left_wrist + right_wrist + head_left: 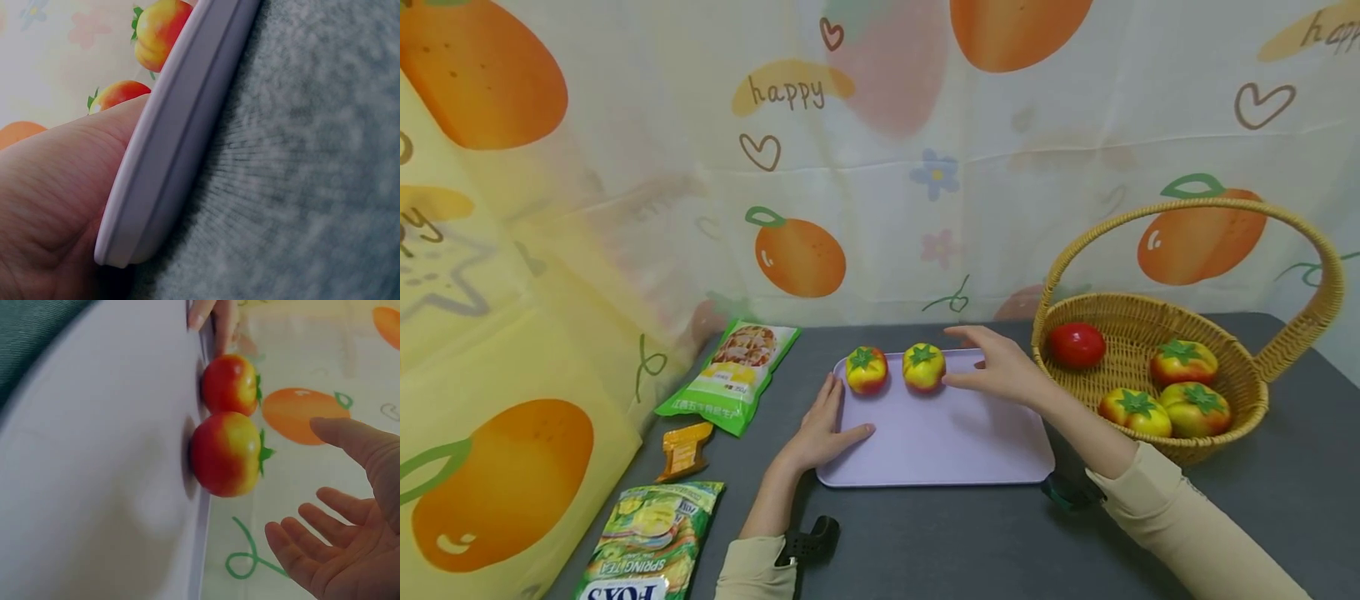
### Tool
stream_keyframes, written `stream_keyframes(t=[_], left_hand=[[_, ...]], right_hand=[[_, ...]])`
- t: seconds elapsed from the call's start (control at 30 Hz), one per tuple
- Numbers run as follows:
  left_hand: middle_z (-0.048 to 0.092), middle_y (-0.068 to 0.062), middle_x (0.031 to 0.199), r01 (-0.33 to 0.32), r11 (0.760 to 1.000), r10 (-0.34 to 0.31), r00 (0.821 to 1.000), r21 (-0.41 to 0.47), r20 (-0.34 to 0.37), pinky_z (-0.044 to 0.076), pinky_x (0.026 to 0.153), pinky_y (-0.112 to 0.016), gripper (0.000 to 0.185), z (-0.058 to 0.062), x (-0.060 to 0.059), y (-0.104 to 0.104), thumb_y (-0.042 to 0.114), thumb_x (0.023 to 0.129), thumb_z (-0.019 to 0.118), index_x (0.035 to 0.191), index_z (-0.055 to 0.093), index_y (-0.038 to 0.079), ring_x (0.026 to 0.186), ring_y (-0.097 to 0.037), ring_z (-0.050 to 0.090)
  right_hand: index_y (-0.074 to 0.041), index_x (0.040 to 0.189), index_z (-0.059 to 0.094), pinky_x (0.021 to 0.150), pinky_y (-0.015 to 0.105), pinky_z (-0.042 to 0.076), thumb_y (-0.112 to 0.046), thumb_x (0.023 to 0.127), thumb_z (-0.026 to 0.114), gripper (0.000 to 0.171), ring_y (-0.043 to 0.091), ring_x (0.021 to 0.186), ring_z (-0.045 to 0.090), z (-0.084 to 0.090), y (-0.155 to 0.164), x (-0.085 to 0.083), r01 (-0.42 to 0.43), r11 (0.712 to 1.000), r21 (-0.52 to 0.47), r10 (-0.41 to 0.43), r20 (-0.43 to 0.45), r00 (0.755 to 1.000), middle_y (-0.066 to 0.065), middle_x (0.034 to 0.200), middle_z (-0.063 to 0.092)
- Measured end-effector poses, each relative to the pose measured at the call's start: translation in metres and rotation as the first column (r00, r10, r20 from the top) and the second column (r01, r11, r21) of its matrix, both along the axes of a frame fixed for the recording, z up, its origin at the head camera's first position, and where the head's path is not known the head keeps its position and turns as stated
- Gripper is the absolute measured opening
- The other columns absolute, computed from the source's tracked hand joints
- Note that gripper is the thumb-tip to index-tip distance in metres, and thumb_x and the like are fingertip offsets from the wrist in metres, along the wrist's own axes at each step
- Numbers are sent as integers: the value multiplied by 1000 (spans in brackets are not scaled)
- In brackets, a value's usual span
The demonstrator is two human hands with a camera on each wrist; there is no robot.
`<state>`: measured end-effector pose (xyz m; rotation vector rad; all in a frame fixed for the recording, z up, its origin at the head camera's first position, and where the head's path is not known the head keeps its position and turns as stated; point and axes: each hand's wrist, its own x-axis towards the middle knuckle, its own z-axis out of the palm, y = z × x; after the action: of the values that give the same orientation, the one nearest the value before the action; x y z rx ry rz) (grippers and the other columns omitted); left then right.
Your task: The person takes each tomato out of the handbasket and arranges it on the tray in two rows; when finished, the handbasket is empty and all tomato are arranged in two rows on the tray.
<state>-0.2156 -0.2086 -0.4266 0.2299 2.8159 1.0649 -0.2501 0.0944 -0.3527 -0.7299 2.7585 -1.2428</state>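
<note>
Two red-and-yellow toy tomatoes with green leafy tops stand near the back edge of a lilac tray [925, 454]. The left tomato [867, 370] is close to the tray's back left corner, with the right tomato [923, 367] a short way beside it. My left hand [820, 433] rests on the tray's left edge, its fingers along the rim and its thumb over the tray surface. Just right of the right tomato, my right hand [1000, 367] hovers above the tray with fingers spread. In the right wrist view a gap separates that hand [350, 531] from both tomatoes.
A wicker basket [1225, 337] with a tall handle stands at the right, holding a red fruit [1077, 346] and several toy tomatoes. Along the left lie a green food packet [733, 375], a small orange packet [685, 451] and a tea bag pack [651, 542]. A printed curtain [880, 183] hangs behind.
</note>
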Motion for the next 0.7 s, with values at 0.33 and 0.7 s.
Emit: stream_keyframes(t=[0.33, 0.7], left_hand=[[0, -19, 162, -2, 1000, 2, 1000, -1, 3, 7, 112, -64, 98, 0, 2, 1, 44, 87, 69, 155, 13, 1, 146, -42, 6], [-2, -19, 162, 5, 1000, -5, 1000, -5, -5, 7, 112, -64, 99, 0, 1, 1, 44, 87, 69, 155, 12, 0, 146, -41, 5]], right_hand=[[-12, 139, 52, 94, 48, 49, -26, 83, 79, 63, 31, 123, 52, 7, 30, 19, 37, 999, -25, -38, -45, 998, 12, 138, 53], [-15, 136, 55, 89, 49, 51, -29, 85, 77, 58, 32, 114, 55, 16, 63, 32, 96, 995, 11, -94, -92, 991, 12, 132, 56]])
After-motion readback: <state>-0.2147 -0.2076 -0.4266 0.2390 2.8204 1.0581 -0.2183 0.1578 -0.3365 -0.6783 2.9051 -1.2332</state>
